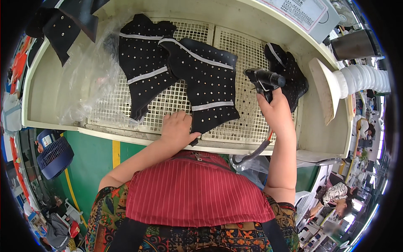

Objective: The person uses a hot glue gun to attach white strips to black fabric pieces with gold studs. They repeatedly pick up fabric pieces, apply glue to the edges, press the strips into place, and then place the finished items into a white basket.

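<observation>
Cream grid tray | left hand on studded black piece, pinch I can't tell | right hand clenched round black gun-shaped tool

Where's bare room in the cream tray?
Free: cream perforated grid, between the central black studded fabric piece and the rightmost one, above and below-left of the black pistol-shaped tool. Crowded: left, where a third black piece meets crumpled clear plastic film.

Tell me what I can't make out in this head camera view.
All in the head view:
Black gun-shaped tool: grip partly covered by the right hand.
Left hand: palm hidden by its own back.
Left studded piece: partly under the middle studded piece.
Upper-left black pieces: cut off by the upper edge.
</observation>
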Demonstrator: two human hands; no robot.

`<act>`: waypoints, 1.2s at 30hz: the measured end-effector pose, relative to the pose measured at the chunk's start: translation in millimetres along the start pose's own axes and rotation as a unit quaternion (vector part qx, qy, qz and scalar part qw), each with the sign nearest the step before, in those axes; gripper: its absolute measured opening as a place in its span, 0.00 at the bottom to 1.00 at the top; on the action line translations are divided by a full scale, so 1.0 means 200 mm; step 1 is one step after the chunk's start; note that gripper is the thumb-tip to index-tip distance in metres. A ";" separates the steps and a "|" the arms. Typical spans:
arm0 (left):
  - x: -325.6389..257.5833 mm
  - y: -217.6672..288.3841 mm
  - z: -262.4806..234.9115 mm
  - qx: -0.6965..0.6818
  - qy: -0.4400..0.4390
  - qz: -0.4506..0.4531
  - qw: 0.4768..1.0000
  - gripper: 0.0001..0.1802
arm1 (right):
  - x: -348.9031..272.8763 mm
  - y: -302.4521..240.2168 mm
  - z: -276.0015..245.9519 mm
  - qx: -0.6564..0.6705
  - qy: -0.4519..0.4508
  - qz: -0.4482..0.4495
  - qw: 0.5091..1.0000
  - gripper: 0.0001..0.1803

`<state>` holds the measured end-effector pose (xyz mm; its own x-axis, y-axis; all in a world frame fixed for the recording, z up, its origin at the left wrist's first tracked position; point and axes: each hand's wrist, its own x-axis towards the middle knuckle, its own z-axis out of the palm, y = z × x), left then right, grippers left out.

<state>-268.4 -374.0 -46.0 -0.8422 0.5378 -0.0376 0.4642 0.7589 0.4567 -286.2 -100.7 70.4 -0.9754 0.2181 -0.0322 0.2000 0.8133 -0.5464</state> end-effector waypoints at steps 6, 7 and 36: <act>-0.02 0.00 0.03 -0.047 -0.013 0.011 0.999 0.17 | -0.19 -0.05 -0.04 -0.006 -0.035 0.036 0.999 0.21; -0.01 0.00 0.04 -0.058 -0.022 0.010 0.998 0.17 | -0.21 -0.07 -0.06 -0.014 -0.040 0.048 0.998 0.21; 0.15 -0.11 -0.02 -0.099 0.058 0.045 0.992 0.18 | -0.08 -0.18 0.00 0.005 0.019 0.058 0.998 0.21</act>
<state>-305.4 -375.6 -52.7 -0.8307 0.5459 0.1095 0.4866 0.6163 0.6192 -277.2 -132.6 91.0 -0.9414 0.3310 -0.0641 0.3103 0.7762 -0.5489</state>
